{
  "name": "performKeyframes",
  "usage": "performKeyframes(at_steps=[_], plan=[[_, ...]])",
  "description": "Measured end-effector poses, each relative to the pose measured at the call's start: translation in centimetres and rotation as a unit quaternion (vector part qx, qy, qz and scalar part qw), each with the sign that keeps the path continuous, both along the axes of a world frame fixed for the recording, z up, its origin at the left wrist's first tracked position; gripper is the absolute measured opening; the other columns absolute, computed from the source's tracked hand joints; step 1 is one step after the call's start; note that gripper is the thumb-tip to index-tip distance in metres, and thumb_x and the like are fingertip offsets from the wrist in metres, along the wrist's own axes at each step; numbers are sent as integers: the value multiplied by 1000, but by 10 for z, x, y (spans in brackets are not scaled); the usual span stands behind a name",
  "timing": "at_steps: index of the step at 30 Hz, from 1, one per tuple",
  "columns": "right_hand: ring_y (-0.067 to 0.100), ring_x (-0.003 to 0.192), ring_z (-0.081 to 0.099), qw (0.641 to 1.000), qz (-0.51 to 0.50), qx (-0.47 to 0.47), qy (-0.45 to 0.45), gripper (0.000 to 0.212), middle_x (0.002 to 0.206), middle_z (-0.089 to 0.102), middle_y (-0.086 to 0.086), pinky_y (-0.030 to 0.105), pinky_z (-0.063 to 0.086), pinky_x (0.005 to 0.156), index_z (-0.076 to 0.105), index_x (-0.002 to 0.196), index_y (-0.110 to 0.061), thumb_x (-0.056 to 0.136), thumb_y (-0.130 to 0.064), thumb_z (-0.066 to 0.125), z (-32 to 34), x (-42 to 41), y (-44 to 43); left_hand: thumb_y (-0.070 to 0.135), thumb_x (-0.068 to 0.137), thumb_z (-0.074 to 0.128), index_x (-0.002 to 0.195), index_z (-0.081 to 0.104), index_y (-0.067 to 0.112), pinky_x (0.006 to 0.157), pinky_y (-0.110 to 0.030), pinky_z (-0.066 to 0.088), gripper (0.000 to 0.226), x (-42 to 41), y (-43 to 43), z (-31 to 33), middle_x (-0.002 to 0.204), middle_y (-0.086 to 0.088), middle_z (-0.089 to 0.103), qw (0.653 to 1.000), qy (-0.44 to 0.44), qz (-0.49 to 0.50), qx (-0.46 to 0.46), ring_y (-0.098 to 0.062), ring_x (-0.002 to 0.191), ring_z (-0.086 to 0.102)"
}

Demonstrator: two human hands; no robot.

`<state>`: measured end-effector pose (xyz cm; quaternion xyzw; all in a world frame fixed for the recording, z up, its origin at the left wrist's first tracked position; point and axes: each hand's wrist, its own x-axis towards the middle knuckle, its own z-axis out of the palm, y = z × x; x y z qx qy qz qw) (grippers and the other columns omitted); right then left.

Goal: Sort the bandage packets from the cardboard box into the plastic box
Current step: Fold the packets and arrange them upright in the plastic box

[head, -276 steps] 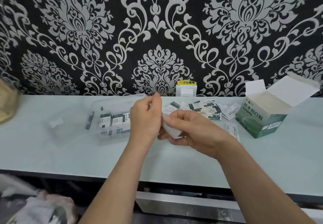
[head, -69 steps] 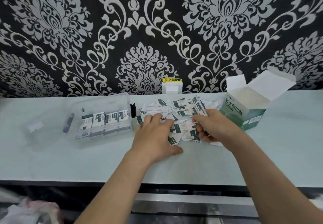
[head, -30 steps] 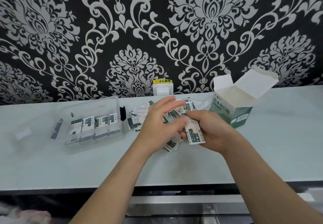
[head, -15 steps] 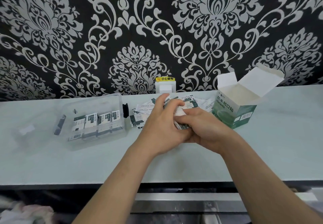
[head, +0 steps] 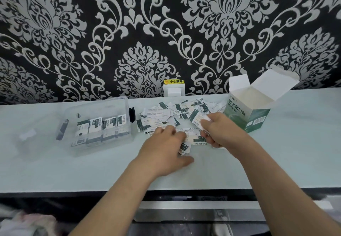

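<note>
Two hands (head: 162,149) (head: 223,134), one cardboard box (head: 238,112), one plastic box (head: 96,149), many bandage packets (head: 156,114).

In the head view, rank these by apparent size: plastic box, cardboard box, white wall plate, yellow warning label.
1. The plastic box and cardboard box, with its flaps open, look about alike, so I leave them unranked.
2. white wall plate
3. yellow warning label

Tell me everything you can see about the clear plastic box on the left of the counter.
The clear plastic box is a see-through tub with rounded corners, apparently lidless, standing upright on the pale counter, left of the loose packets. A dark latch hangs at each short end. Inside, bandage packets, white with dark green print, stand in a row. The left hand and right hand are both clear of it.
</note>
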<state>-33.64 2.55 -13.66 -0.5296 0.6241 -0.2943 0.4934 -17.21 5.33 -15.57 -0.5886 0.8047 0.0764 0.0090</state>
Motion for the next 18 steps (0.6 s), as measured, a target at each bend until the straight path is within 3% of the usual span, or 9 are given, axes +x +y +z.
performKeyframes(at_steps=[3,7,10,12,14,16,18], plan=[[15,46,37,1000,9,10,13,26,63,51,6,15,27,39,45,73,-16,98,-10,38,0,0,1,39,91,48,124,51,21,86,-37,46,38,-5,-2,-2,121,-5,54,994,-50,-17,-91,-29,108,50],[14,46,37,999,1,46,-5,26,64,50,6,17,26,39,43,72,-16,97,-9,39,0,-2,2,12,87,47,102,58,18,70,-35,45,20,1,-4,-1,101,-7,66,992,-45,-26,-118,-32,93,61],[14,45,40,991,-16,96,-96,20,65,52,8,20,30,42,47,78,-14,97,-12,43,2,-3,2,9,89,53,106,67,21,75,-37,50,24,12,-9,7,98,-3,68,977,81,-31,-193,-29,92,61],[16,47,46,974,-9,132,-185,18,67,54,10,20,39,42,55,89,-11,100,-22,45,4,0,4,10,87,57,109,71,16,64,-36,48,26,8,-6,13,89,-5,60,947,170,-45,-270,-27,85,54],[18,49,53,947,17,155,-280,27,67,56,10,22,46,43,60,94,-10,100,-32,47,5,4,7,19,89,47,114,68,12,59,-35,46,34,-6,-2,15,85,-7,51,927,213,-56,-303,-25,80,50],[17,52,57,932,31,150,-329,29,67,60,6,23,48,45,65,91,-13,99,-35,48,6,6,8,21,92,41,127,60,12,72,-38,49,41,-21,0,14,98,-6,55,938,238,-72,-240,-24,90,52],[15,54,59,929,11,139,-343,25,68,63,5,23,50,47,66,92,-13,99,-30,48,7,1,8,13,92,46,135,53,17,90,-30,44,44,-27,1,15,116,-1,60,941,297,-61,-151,-19,105,53]])
